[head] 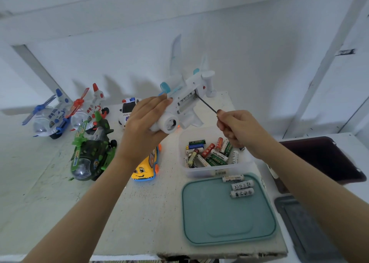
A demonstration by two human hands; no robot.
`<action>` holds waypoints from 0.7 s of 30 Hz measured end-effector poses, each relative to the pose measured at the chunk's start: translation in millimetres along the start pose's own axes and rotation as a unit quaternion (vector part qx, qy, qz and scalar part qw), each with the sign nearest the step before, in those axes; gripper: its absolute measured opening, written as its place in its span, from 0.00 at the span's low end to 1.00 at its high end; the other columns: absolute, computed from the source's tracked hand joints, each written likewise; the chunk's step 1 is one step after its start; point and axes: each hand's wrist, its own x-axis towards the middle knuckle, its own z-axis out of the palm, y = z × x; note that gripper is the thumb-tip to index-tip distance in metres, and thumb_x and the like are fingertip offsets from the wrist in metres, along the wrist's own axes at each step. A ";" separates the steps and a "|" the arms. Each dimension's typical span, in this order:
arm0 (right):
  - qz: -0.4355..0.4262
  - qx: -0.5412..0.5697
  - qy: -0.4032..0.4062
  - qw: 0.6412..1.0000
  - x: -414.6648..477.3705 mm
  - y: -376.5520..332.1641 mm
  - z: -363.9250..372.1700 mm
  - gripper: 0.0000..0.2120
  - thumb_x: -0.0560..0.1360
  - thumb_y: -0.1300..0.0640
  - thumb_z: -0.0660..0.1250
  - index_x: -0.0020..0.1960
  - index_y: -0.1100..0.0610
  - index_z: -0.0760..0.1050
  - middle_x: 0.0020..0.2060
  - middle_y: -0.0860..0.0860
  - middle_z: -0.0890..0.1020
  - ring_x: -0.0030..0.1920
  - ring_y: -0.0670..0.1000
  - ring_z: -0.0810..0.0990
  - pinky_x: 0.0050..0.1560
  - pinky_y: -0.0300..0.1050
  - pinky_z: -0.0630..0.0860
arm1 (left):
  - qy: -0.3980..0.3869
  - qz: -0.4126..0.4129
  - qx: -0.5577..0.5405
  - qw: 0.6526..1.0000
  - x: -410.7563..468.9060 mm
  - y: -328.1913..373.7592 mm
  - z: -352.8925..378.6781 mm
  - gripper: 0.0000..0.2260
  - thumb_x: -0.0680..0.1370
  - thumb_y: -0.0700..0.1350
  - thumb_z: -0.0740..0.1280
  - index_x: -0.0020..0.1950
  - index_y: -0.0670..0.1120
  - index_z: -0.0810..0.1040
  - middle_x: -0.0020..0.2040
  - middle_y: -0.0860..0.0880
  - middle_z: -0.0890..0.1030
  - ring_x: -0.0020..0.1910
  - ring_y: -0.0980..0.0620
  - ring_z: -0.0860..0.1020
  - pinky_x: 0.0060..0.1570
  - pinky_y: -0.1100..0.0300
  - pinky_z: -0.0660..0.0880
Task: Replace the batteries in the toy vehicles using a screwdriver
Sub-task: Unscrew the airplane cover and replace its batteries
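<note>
Left grip (145, 123) is curled round the white plastic toy plane (183, 103), which is held above the clear tub (199, 173) of cylindrical batteries (207, 153), belly up, long axis slanted up and away. Right grip (237, 129) is pinched on a thin dark screwdriver (207, 105), tip set into the belly.

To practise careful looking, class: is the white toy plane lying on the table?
No, the left hand holds the white toy plane raised above the table, off its surface.
</note>
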 end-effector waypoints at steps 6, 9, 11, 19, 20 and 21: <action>-0.186 -0.249 0.108 0.944 3.4 19.2 -14.9 0.23 0.78 0.53 0.62 0.28 0.60 0.63 0.19 0.47 0.61 0.23 0.46 0.62 0.26 0.35 0.59 | -0.019 0.012 -0.001 1.000 -4.0 -1.9 3.5 0.19 0.75 0.45 0.69 0.60 0.34 0.77 0.59 0.37 0.79 0.61 0.45 0.73 0.70 0.65 0.62; -0.186 -0.274 0.094 0.939 0.8 22.3 -23.2 0.23 0.77 0.55 0.64 0.27 0.56 0.61 0.19 0.47 0.61 0.23 0.47 0.60 0.26 0.35 0.59 | -0.017 0.003 0.003 1.000 -6.5 -3.8 3.7 0.20 0.74 0.46 0.69 0.60 0.33 0.77 0.59 0.37 0.79 0.61 0.45 0.73 0.70 0.65 0.61; -0.174 -0.297 0.084 0.935 -0.9 21.1 -25.7 0.22 0.77 0.55 0.64 0.27 0.57 0.61 0.20 0.47 0.60 0.24 0.47 0.59 0.26 0.36 0.59 | -0.016 0.011 0.006 1.000 -7.2 -5.2 5.9 0.20 0.74 0.45 0.69 0.61 0.33 0.77 0.59 0.37 0.79 0.61 0.45 0.73 0.70 0.64 0.62; -0.132 -0.326 0.071 0.933 -8.0 27.2 -18.3 0.22 0.77 0.52 0.62 0.28 0.57 0.61 0.21 0.47 0.62 0.25 0.47 0.60 0.29 0.40 0.57 | 0.015 0.040 0.015 0.999 -11.3 -5.6 22.4 0.18 0.74 0.40 0.71 0.62 0.36 0.76 0.59 0.37 0.79 0.61 0.43 0.74 0.71 0.60 0.63; -0.134 -0.320 0.076 0.935 -8.5 27.9 -17.3 0.22 0.78 0.52 0.62 0.28 0.57 0.61 0.21 0.47 0.62 0.25 0.46 0.59 0.28 0.40 0.57 | 0.017 0.037 0.016 0.999 -12.0 -5.4 23.0 0.18 0.74 0.41 0.71 0.61 0.35 0.77 0.60 0.38 0.79 0.61 0.43 0.74 0.70 0.60 0.64; -0.137 -0.314 0.081 0.936 -8.8 27.9 -16.7 0.22 0.78 0.52 0.62 0.28 0.57 0.61 0.21 0.47 0.62 0.24 0.46 0.59 0.28 0.39 0.57 | 0.018 0.032 0.016 0.999 -12.8 -5.4 23.4 0.18 0.74 0.41 0.71 0.61 0.35 0.77 0.60 0.38 0.79 0.61 0.43 0.74 0.70 0.60 0.64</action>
